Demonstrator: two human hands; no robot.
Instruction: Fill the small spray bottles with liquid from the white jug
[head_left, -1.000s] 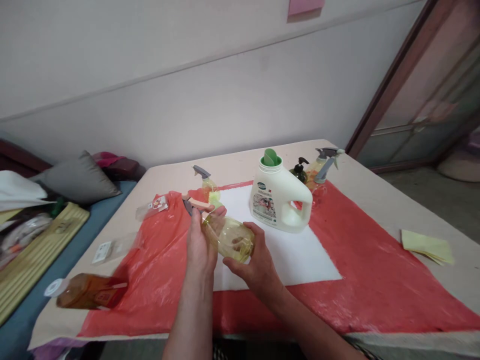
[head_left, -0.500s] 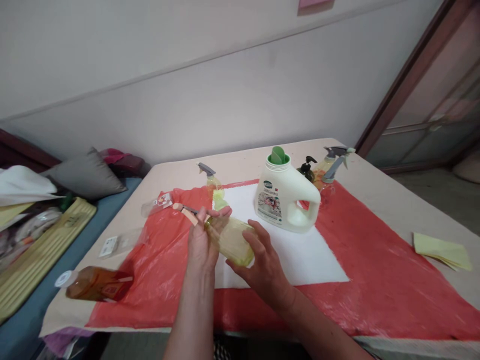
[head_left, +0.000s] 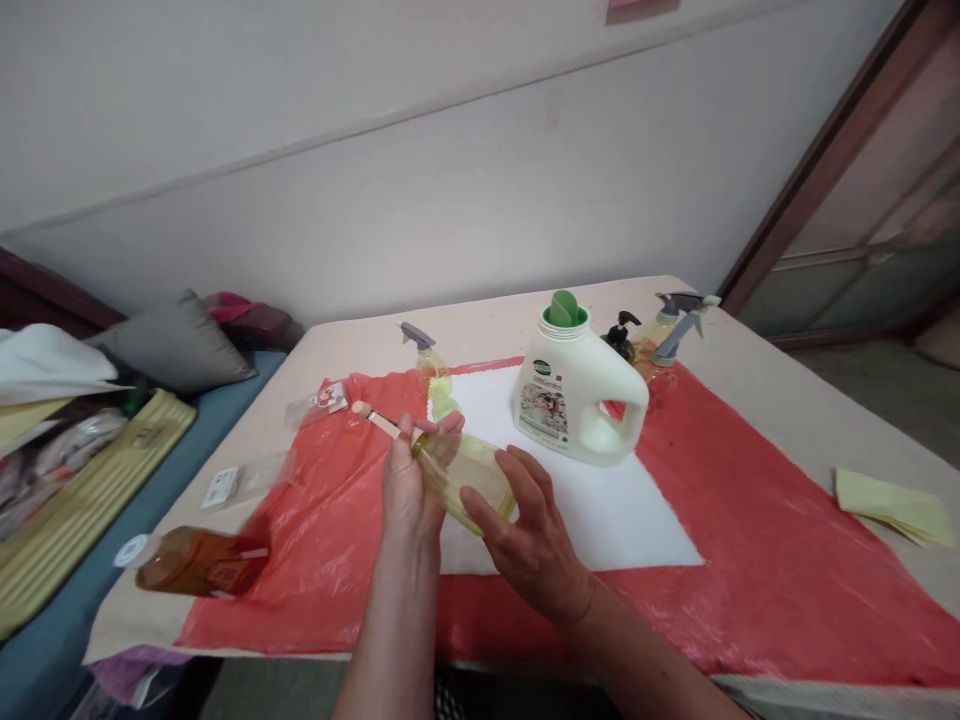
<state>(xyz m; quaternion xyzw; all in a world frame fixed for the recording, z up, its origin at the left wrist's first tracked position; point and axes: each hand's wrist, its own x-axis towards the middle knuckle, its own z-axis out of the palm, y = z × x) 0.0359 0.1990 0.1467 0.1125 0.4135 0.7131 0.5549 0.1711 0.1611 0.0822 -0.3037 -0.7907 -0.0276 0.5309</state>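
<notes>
A pale yellow see-through spray bottle [head_left: 459,476] lies tilted in both my hands above the red plastic sheet [head_left: 720,520]. My left hand [head_left: 409,485] is closed round its neck, just below the peach spray head [head_left: 379,421] that points up and left. My right hand [head_left: 532,540] cups the bottle's lower body with fingers curled on it. A white detergent jug [head_left: 574,400] with a green cap stands just beyond on a white cloth [head_left: 600,510].
A small yellow spray bottle [head_left: 431,375] stands behind my hands. A dark pump bottle [head_left: 621,335] and two trigger sprayers [head_left: 671,325] stand at the back right. An amber bottle [head_left: 199,563] lies at the left edge. Yellow cloths [head_left: 892,505] lie far right. Small packets [head_left: 319,402] lie left.
The spray head has turned in my left hand, from pointing back toward me to pointing up-left. My right hand shifted its grip on the bottle body. The view drifted slightly.
</notes>
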